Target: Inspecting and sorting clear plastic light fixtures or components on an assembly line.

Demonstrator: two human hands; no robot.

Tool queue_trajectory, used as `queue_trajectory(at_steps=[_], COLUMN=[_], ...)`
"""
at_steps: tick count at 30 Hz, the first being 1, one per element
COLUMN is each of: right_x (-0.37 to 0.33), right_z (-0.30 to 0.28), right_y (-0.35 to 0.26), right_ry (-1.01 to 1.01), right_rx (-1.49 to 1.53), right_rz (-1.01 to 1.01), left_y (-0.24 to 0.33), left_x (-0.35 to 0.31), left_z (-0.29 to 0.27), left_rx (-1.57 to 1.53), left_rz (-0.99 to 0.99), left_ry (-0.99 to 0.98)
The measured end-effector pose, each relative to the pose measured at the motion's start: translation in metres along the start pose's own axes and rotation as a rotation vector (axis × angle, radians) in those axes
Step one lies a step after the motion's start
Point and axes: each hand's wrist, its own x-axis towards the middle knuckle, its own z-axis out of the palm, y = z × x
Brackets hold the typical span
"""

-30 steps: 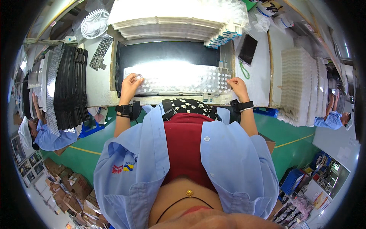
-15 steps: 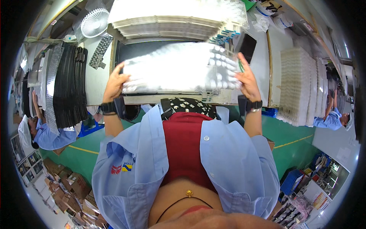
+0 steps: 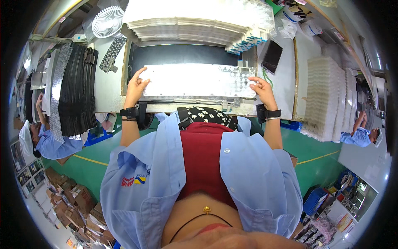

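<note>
A long, bright white thin sheet (image 3: 186,81) lies level in front of me, its right end showing a pattern of round shapes and clear patches. My left hand (image 3: 136,88) grips its left end between thumb and fingers. At the right end, my right hand (image 3: 263,92) pinches the edge near the patterned part. Beneath and behind the sheet is a dark flat surface (image 3: 178,54). A thin layer of similar sheets shows along its near edge. Beyond it rises a tall stack of pale sheets (image 3: 182,31) with blue-tipped tabs at the right.
A white fan (image 3: 108,22) and a dark perforated plate (image 3: 112,54) are at left, beside hanging black strips (image 3: 76,89). A black phone-like slab (image 3: 272,57) lies at right, before a tall translucent stack (image 3: 321,99). Other people (image 3: 58,139) work at both sides.
The sheet has come down and levelled out, from tilted and blurred to sharp. Both hands have moved with it, and the right hand's fingers have closed in on its end.
</note>
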Motion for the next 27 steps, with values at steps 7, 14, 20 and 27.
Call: queue_trajectory(at_steps=[7, 14, 20, 27], right_x=[0.005, 0.016, 0.028, 0.013], right_z=[0.005, 0.018, -0.001, 0.012], right_y=[0.028, 0.019, 0.072, 0.021], right_ry=[0.100, 0.381, 0.334, 0.123], right_rx=[-0.378, -0.790, -0.297, 0.024], right_rz=[0.007, -0.061, 0.080, 0.012], left_y=[-0.014, -0.011, -0.024, -0.035], left_x=[-0.001, -0.007, -0.002, 0.006], left_z=[0.007, 0.009, 0.004, -0.007], left_rx=[0.001, -0.033, -0.124, -0.180], left_rz=[-0.009, -0.041, -0.045, -0.051], left_ry=[0.005, 0.085, 0.093, 0.082])
